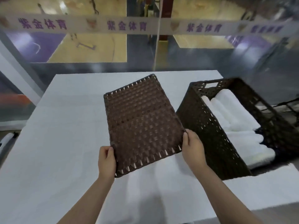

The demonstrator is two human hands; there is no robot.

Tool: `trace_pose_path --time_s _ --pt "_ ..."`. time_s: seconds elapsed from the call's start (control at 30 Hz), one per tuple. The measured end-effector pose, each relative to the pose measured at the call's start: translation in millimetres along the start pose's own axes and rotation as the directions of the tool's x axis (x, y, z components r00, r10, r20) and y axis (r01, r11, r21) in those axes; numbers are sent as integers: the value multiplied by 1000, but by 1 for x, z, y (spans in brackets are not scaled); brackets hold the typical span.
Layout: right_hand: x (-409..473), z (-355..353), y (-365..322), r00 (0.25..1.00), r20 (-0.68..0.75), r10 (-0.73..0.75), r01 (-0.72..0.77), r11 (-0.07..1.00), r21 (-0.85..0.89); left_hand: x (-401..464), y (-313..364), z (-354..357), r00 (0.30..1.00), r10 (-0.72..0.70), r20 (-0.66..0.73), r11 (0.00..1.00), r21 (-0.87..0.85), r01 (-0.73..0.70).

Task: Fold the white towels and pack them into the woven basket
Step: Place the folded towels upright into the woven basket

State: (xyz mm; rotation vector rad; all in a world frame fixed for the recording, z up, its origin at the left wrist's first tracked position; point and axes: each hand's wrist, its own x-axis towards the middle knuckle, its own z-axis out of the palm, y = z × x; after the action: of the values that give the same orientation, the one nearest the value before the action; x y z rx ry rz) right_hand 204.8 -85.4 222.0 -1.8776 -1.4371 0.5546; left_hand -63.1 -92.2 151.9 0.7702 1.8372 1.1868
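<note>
Above the counter [64, 110], the left hand [106, 160] and right hand [192, 147] grip the woven lid [142, 120]; rolled white towels [229, 120] fill the woven basket [210, 135] alongside. Closing looks next: carry the lid rightward, align its edges.

Desk [61, 143]: bare white surface left and near. Centre: lid [142, 120] held above it. Right: basket [215, 136], open top, towels [233, 126] filling the interior.

Both hands gripping woven lid [142, 120], basket [210, 136] holding apparently rolled towels [229, 120]
</note>
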Motion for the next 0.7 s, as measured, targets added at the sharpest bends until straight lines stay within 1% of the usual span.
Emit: trace_pose_path --time_s 0.1,0.2,0.3,0.4,0.53,0.63,0.7 --pt "20 -55 2 987 -100 -124 118 991 -68 -16 25 44 999 7 53 999 -44 -4" --pt "39 -110 22 975 -126 -181 170 981 -94 -43 46 89 994 39 107 997 -73 -31" --pt "56 -164 59 974 -136 -179 165 980 -111 -77 62 134 980 88 177 994 -79 -75" --pt "66 -211 103 978 -172 -116 90 984 -154 -115 72 175 963 137 230 989 -83 -121" --pt "73 -260 156 959 -212 -188 127 954 -272 -160 76 217 927 225 298 974 -58 -218" --pt "75 -286 187 964 -212 -159 97 956 -276 -182 76 239 893 293 342 955 -54 -293" --pt "76 -301 207 976 -181 -122 75 967 -245 -197 77 255 873 329 360 942 -59 -331"
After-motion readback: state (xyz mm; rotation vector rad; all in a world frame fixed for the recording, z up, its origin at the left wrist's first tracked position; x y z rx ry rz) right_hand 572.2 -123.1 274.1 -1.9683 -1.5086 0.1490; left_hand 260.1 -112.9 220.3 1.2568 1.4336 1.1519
